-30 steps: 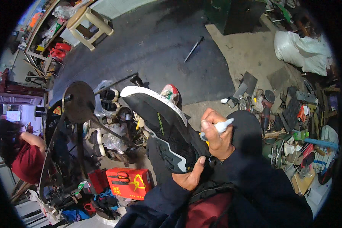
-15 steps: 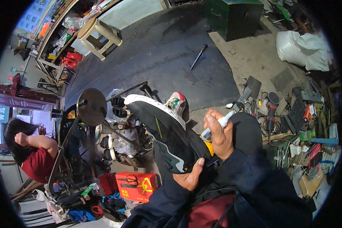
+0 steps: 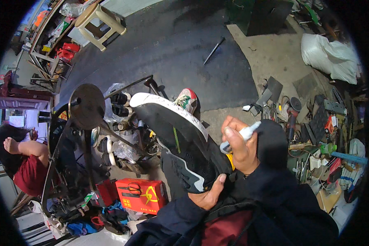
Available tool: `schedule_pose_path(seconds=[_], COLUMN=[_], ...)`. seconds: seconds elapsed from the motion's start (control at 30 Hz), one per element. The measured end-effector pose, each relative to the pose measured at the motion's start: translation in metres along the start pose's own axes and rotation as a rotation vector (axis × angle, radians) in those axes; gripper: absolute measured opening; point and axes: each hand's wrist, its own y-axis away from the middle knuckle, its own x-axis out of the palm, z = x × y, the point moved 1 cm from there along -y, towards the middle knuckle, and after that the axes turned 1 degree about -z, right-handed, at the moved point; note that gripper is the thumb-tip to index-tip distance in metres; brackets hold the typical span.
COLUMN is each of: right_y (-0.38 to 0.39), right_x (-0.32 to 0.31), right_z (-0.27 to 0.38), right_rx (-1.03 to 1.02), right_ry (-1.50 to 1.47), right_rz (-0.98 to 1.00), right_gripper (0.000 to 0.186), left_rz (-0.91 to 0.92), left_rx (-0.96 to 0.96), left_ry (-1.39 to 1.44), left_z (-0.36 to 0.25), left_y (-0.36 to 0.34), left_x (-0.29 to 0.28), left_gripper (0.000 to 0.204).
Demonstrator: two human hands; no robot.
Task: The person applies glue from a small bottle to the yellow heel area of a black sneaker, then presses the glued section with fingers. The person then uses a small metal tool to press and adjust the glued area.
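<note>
A black shoe (image 3: 184,143) with a white sole edge and grey trim lies tilted across my lap, toe to the upper left. My left hand (image 3: 208,197) grips its near end, thumb pressed on the side and the other fingers underneath, mostly hidden. In my right hand (image 3: 242,151) is a small white squeeze bottle (image 3: 248,132), its narrow tip toward the upper right, apart from the shoe. A yellow strip (image 3: 231,160) shows between the shoe and my right hand; I cannot tell what it belongs to.
To the left stands a metal machine with a round wheel (image 3: 86,106); beyond it sits a person in red (image 3: 30,172). A red box (image 3: 141,196) is at lower left. Tools, including an angle grinder (image 3: 292,117), crowd the right. A stool (image 3: 100,26) stands far left.
My right hand has shifted slightly right with the bottle, which now lies more level. The left hand keeps its hold on the shoe. The whole view has shifted a little.
</note>
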Motion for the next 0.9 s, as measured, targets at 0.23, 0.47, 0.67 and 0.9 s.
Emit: schedule_pose_path(seconds=[0.23, 0.47, 0.67, 0.9], right_y=[-0.011, 0.006, 0.023, 0.03], right_x=[-0.003, -0.028, -0.043, -0.038], right_z=[-0.003, 0.004, 0.016, 0.027], right_rx=[-0.101, -0.102, 0.048, -0.016], right_ry=[0.145, -0.016, 0.115, 0.208], right_rz=[0.025, -0.1, 0.186, 0.284], right_gripper=[0.037, 0.033, 0.022, 0.026], left_rz=[-0.207, -0.314, -0.375, -0.322], left_rx=[0.033, -0.104, -0.163, -0.212], left_ry=[0.078, 0.447, 0.495, 0.66], left_z=[-0.005, -0.007, -0.006, -0.004], left_y=[-0.014, -0.002, -0.008, -0.014], left_x=[0.007, 0.004, -0.019, -0.02], left_gripper=[0.047, 0.06, 0.066, 0.057])
